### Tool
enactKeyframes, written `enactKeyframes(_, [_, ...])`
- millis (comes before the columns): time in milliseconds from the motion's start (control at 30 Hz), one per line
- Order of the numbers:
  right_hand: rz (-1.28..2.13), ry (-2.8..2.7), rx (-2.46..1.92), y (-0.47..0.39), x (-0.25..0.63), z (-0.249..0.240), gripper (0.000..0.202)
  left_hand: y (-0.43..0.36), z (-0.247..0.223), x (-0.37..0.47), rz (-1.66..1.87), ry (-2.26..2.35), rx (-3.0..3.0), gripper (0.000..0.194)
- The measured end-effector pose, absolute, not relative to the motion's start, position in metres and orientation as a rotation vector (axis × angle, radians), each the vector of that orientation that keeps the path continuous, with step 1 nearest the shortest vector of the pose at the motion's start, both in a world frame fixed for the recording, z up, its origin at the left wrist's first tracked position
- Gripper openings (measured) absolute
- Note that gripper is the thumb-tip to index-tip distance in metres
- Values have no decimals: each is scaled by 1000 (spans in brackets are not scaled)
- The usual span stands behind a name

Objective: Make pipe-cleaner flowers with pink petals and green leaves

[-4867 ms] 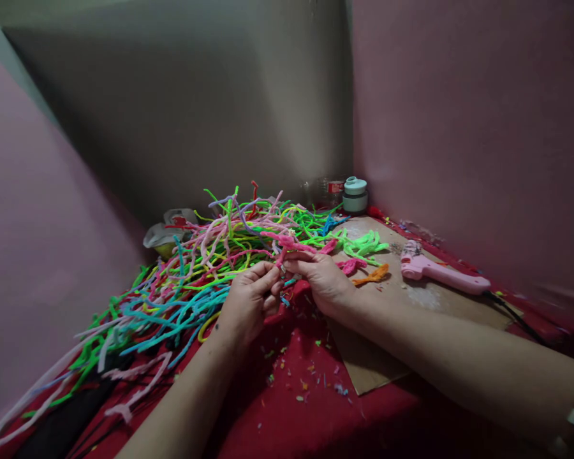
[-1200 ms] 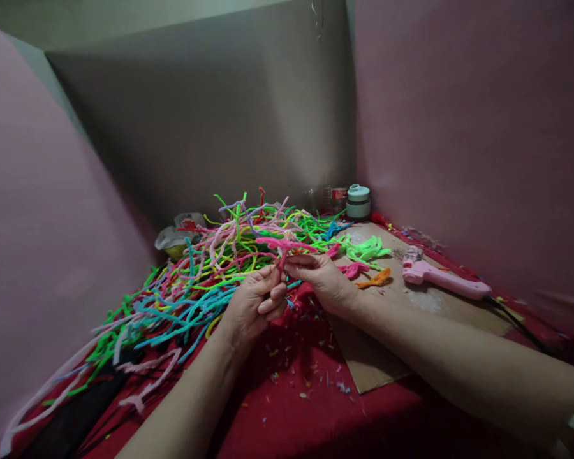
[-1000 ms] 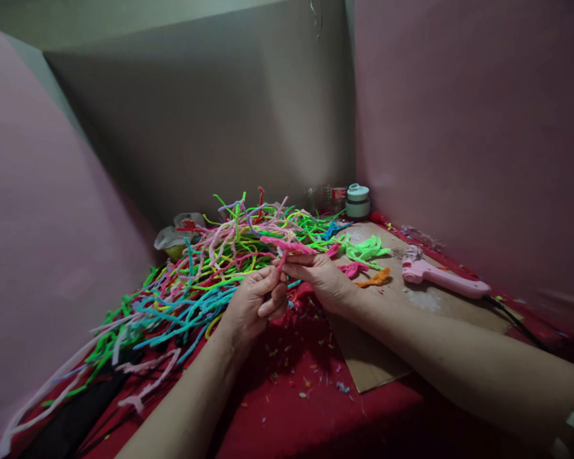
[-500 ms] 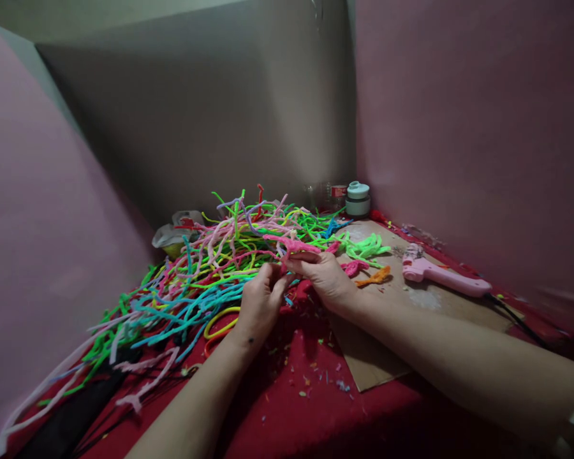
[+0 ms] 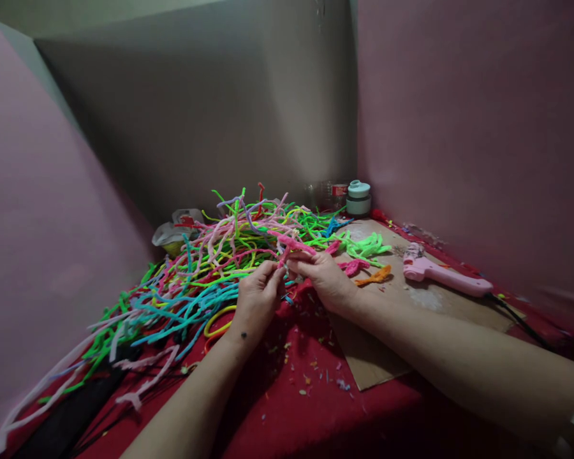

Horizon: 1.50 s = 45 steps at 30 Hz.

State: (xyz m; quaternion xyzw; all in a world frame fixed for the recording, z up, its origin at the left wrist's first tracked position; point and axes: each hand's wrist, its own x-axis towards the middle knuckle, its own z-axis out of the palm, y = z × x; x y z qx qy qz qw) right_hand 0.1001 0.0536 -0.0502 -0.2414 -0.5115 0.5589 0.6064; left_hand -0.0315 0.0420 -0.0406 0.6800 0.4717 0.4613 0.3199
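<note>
Between my two hands is a pink pipe cleaner piece [image 5: 294, 244], bent into a branching shape, held over the red cloth. My left hand [image 5: 259, 292] pinches its lower end between thumb and forefinger. My right hand [image 5: 324, 278] grips it a little to the right, fingers curled and partly hiding it. Just behind the hands rises a big tangled heap of coloured pipe cleaners [image 5: 205, 290] in green, pink, yellow and blue. Close beyond my right hand lie a pink twisted leaf-like piece [image 5: 353, 267] and an orange one [image 5: 374, 275].
A pink hot glue gun [image 5: 447, 275] with a black cord rests on a cardboard sheet [image 5: 440, 306] at right. Yellow-handled scissors [image 5: 219, 320] seem to lie left of my hands. A lidded jar [image 5: 358, 199] stands at the back. Fuzz scraps dot the red cloth [image 5: 291, 408].
My left hand has shifted slightly left and down, opening a small gap from the right hand. More of the pink piece shows between them. My right hand has barely moved.
</note>
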Motion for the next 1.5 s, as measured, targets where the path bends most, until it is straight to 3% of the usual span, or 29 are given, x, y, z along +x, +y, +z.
enactKeyframes(300, [1322,-1099,-461,51,96,-47,20,40,-30,-33,970,749,1191,19])
enactKeyframes(467, [1419,-1099,-445,49,98,-44,18,45,-31,-44,850,592,1152,17])
enactKeyframes(833, [1402,-1002,-479,56,99,-51,16,37,-28,-28,1064,1098,1678,27])
enactKeyframes(1000, [1355,-1032,-509,55,98,-53,16,42,-47,-30,1216,1310,1903,19])
enactKeyframes(1200, [1290,-1085,-573,50,100,-48,21,42,-42,-29,1228,1173,1767,15])
enactKeyframes(1500, [1391,-1095,-454,54,99,-48,18,39,-31,-33,1134,967,1486,26])
